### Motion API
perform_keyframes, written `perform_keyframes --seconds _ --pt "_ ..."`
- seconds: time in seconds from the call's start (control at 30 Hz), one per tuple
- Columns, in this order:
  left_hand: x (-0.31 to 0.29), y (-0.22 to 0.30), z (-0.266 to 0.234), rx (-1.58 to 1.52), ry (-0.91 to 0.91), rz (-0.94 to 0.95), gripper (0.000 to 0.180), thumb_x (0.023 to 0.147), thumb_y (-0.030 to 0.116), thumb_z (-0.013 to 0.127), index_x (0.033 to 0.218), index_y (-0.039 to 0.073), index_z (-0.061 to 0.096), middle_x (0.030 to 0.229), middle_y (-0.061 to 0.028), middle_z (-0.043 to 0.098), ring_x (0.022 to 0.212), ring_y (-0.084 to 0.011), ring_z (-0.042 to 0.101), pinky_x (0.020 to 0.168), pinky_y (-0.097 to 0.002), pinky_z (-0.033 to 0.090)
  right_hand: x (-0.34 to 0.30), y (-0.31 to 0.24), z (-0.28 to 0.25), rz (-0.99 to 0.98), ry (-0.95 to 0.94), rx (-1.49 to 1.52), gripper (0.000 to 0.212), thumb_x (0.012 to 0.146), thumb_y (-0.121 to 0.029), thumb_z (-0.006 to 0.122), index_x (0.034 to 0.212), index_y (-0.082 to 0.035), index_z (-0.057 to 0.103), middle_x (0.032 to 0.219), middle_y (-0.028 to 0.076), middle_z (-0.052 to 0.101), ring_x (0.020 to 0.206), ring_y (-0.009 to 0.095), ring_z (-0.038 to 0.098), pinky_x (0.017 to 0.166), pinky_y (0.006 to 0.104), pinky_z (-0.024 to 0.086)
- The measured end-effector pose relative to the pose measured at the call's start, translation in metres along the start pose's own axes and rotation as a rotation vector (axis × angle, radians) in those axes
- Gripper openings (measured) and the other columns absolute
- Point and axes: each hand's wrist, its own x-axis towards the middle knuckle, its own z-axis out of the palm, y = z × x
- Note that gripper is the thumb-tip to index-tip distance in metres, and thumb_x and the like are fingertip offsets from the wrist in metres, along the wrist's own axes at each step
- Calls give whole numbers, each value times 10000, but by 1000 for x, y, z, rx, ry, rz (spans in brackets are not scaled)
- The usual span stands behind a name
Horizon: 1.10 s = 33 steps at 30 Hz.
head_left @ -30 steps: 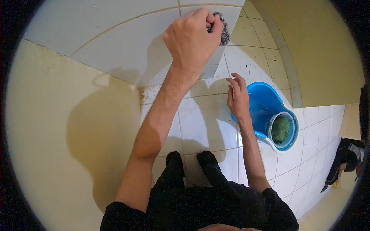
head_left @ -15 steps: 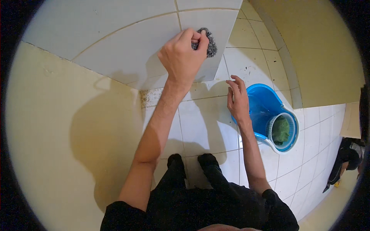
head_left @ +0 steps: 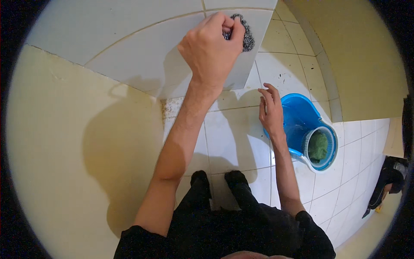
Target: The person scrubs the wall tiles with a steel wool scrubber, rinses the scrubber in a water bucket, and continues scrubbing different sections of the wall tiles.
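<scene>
A dark, shiny steel wool scourer is pinched in my left hand and lies against the pale tiled wall, close to its right edge. My fingers cover part of the scourer. Lower and to the right, my right hand hangs in the air with its fingers loosely apart and nothing in them. It is nearest to the blue mop bucket, overlapping its left rim in the picture. Inside the bucket's white wringer basket lies a green scrubbing pad or cloth.
White floor tiles run under my feet, with dark specks beyond the bucket. A cream wall stands at the left, and a yellowish panel at the right. Another person in dark clothes is at the far right edge.
My left hand has moved up and slightly right along the tiled wall with the scourer. My right hand stays almost in place, still with nothing in it.
</scene>
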Motion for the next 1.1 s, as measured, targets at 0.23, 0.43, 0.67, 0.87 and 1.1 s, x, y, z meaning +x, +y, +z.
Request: perform_keyframes --seconds 0.23,0.43,0.67,0.87,1.1 --pt "-17 -6 0 31 -150 -67 193 798 224 741 685 122 623 658 -5 674 556 -257 641 484 -378 452 2 1 4 -25 -5 -20 350 840 72 579 1177 -22 594 1329 204 535 1103 371 587 943 448 493" --pt "-4 6 -6 53 -198 -187 225 831 309 752 720 126 682 685 -52 706 613 -281 686 558 -399 509 0 -1 2 -19 16 -11 335 850 67 579 1172 -21 595 1324 204 536 1100 365 589 930 446 495" --pt "-20 -22 -18 26 -101 -154 203 802 216 762 679 121 630 650 -17 674 566 -255 648 505 -384 467 -2 -1 4 -18 -6 -22 319 860 65 576 1168 -17 597 1320 204 536 1103 362 590 931 444 497" --pt "-1 -15 -30 34 -73 -210 194 790 210 771 685 110 643 646 -17 675 563 -258 647 512 -389 472 2 -2 1 -19 24 -6 312 857 68 576 1155 -20 607 1321 203 537 1084 358 602 924 439 508" --pt "1 -23 -29 9 -9 -141 202 786 209 775 682 110 632 642 -18 671 565 -257 648 518 -381 480 0 -2 2 -52 14 -31 333 844 88 582 1159 -17 605 1328 206 533 1071 362 614 894 425 529"
